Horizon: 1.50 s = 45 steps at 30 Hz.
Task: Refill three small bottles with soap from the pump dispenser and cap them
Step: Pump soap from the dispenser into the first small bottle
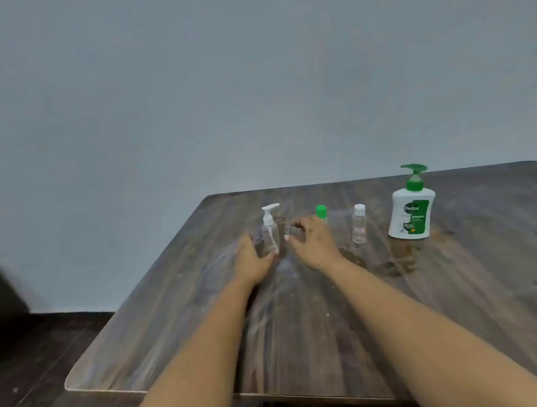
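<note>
Three small bottles stand in a row on the wooden table [296, 339]: a clear bottle with a white pump top [270, 230], a green-capped bottle [321, 212] and a clear bottle with a white cap [359, 227]. At the right end of the row stands the white Dettol pump dispenser [412, 210] with a green pump. My left hand [252, 258] wraps round the lower part of the clear pump-top bottle, thumb at its base. Just right of that bottle hovers my right hand [312, 243], fingers loosely curled and holding nothing. It hides most of the green-capped bottle.
A grey wall rises close behind the table's far edge. The table's left edge runs diagonally, with dark floor [38, 363] beyond it. A wet-looking stain [397, 259] lies in front of the dispenser.
</note>
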Available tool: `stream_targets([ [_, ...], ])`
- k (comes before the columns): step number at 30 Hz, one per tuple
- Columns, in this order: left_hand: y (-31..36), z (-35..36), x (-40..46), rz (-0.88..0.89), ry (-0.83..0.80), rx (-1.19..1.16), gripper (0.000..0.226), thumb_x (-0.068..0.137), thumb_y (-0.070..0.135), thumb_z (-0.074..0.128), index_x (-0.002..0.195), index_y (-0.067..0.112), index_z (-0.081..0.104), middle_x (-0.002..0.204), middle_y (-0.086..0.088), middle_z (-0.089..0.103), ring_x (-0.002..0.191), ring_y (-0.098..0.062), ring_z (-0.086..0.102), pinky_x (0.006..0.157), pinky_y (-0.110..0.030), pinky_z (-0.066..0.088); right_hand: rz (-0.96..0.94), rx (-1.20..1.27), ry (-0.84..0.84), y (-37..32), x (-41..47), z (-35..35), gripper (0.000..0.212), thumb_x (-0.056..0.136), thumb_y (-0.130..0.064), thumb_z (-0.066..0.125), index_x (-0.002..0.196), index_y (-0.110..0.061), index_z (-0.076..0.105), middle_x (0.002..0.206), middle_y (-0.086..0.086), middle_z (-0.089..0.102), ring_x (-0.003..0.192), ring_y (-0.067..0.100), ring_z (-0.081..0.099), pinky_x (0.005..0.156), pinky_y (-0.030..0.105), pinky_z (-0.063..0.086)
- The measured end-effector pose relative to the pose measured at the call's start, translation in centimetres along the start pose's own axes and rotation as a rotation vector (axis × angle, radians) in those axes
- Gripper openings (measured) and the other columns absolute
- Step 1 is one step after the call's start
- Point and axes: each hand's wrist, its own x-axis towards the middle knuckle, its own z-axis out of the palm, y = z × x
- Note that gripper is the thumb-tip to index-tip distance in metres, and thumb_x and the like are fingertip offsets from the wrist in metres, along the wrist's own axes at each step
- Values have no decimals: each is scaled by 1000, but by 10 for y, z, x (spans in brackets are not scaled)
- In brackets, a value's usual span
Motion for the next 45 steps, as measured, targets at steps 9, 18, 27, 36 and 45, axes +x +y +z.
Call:
stream_targets([
  [9,9,22,39,27,82,-271,43,85,5,64,125,13,53,119,-7,66,108,-23,62,94,-48,51,75,136,14,-13,49,39,50,76,-30,84,115,-7,65,114,11,61,103,21,61,94,32,47],
  [18,-9,29,55,16,101,-446,30,81,-6,61,105,11,66,93,-1,73,83,-9,67,72,-25,54,97,188,154,3,72,68,26,75,-28,84,89,-14,67,80,-4,57,72,10,51,62,10,35],
  [27,-18,27,59,73,35,-509,23,85,6,69,105,16,68,97,3,74,91,-9,70,77,-27,57,62,195,19,9,73,59,26,86,-25,75,103,-6,71,95,8,68,86,19,61,84,25,48],
  [36,-11,27,57,59,83,-406,29,78,-1,70,97,20,64,90,13,70,79,5,65,73,-17,52,121,311,45,5,65,56,42,73,-32,85,99,-20,55,89,-7,68,75,2,63,73,14,50],
  [45,-12,26,58,75,77,-405,29,78,12,79,103,20,66,94,4,71,87,-10,66,79,-27,53,101,248,-87,12,70,50,27,95,-22,63,121,-14,66,120,8,55,114,21,57,103,29,42],
])
